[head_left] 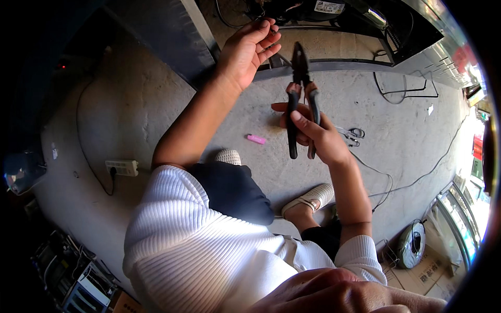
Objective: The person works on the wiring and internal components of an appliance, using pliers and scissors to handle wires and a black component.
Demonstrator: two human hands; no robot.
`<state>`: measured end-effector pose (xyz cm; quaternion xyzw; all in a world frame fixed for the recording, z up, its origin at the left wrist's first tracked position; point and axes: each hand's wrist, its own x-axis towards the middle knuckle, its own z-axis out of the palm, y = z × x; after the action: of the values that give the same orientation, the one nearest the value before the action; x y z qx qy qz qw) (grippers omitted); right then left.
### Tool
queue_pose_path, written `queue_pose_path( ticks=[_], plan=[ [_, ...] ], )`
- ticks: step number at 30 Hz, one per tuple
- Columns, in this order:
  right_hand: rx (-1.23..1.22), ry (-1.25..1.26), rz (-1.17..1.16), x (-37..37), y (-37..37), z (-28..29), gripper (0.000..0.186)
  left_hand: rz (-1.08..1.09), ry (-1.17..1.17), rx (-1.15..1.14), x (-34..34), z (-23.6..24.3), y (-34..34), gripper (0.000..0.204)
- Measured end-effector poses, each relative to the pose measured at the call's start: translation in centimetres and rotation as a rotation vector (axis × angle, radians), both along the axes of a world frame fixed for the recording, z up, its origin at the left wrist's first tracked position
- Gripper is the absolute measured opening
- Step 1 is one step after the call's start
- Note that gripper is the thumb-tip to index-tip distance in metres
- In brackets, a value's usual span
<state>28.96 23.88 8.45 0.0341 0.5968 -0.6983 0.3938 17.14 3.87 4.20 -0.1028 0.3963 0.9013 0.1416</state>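
My right hand (318,136) is wrapped round the black handles of a pair of pliers (301,78), whose dark jaws point up and away from me; the jaws look closed or nearly so. Higher and to the left, my left hand (254,48) has its thumb and forefinger pinched together beside the lower opening of a metal cabinet (313,67). Something small and dark seems to show at those fingertips, too small to name. The other fingers of that hand are loosely bent. Dark machine parts with a white label (329,7) lie inside the cabinet.
On the concrete floor lie a pink lighter (256,139), scissors (356,133) and thin cables. A white power strip (121,168) with a black plug is at the left. A wrapped coil (412,244) rests by flattened cardboard (425,268) at the lower right.
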Motion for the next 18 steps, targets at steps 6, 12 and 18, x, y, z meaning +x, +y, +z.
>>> queue_pose_path(
  ticks=[6,12,18],
  plan=[
    [-0.187,-0.098,-0.021,-0.7,-1.3,-1.2,0.049,-0.012,-0.001,-0.055,0.3,0.4,0.1,0.021],
    [-0.312,-0.158,-0.002,-1.9,-0.8,-1.7,0.052,-0.035,0.060,-0.026,0.2,-0.2,-0.1,0.022],
    [-0.353,-0.174,-0.023,-2.4,-0.6,-1.2,0.062,-0.016,0.048,-0.041,0.3,0.1,0.1,0.021]
  ],
)
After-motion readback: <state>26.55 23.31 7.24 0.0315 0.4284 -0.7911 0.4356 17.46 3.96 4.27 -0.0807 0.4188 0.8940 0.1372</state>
